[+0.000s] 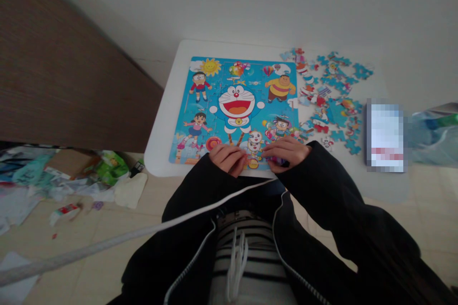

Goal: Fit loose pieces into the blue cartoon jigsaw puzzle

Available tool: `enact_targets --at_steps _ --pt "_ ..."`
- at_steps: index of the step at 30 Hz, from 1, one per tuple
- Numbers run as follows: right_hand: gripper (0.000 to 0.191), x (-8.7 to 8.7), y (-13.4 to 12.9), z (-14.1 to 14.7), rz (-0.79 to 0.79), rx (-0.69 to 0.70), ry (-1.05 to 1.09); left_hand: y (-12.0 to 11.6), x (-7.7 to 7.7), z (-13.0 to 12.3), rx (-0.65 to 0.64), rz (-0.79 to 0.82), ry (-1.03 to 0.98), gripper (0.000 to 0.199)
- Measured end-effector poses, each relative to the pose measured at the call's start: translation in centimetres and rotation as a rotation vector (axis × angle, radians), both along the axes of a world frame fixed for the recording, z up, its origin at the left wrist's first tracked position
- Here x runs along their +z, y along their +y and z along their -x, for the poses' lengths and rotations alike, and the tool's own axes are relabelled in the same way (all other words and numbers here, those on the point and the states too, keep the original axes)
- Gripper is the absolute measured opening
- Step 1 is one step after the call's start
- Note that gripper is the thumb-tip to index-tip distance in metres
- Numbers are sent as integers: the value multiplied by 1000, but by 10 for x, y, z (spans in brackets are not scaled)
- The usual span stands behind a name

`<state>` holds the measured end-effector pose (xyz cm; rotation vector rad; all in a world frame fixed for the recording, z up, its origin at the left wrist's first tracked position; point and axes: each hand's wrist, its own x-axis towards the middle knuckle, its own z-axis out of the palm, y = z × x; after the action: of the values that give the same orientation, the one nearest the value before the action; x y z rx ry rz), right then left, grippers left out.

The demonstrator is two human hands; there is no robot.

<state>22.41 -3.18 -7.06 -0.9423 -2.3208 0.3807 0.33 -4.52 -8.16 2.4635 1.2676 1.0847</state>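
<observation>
A blue cartoon jigsaw puzzle (205, 121) lies on the white table (162, 124), its pieces joined into a picture with a large smiling cat figure in the middle. My left hand (229, 158) rests on its bottom edge, fingers curled together; whether anything is between them is hidden. Close to its right, my right hand (287, 153) bends over the lower right part, fingers drawn together at the puzzle's edge. What those fingers hold, if anything, cannot be made out. Several loose pieces (338, 114) are scattered and overlapping to the right of the puzzle.
A phone (386, 138) with a lit, blurred screen lies at the table's right, beside a clear plastic bottle (436, 136). A white cord (143, 233) crosses in front of my body. Bags and a cardboard box (73, 164) lie on the floor at left.
</observation>
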Motion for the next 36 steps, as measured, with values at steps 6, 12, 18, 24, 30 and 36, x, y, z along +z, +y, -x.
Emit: enact_targets --at_steps 6,12,18,24,30,36 --pt "17 2 2 -5 -70 -23 -17 3 -2 13 -18 -184 31 9" --pt "9 7 -8 11 -177 -39 45 -12 1 37 76 -125 72 19" --pt "12 0 -19 38 -335 -29 75 -21 2 39 141 -86 47 19" --pt "18 -3 -23 53 -362 -98 45 -20 1 39 138 -122 57 17" --pt "14 4 -23 58 -386 -79 60 -20 0 40 137 -135 48 15" --pt "11 -1 -24 54 -410 -52 52 -21 1 39 132 -111 49 14"
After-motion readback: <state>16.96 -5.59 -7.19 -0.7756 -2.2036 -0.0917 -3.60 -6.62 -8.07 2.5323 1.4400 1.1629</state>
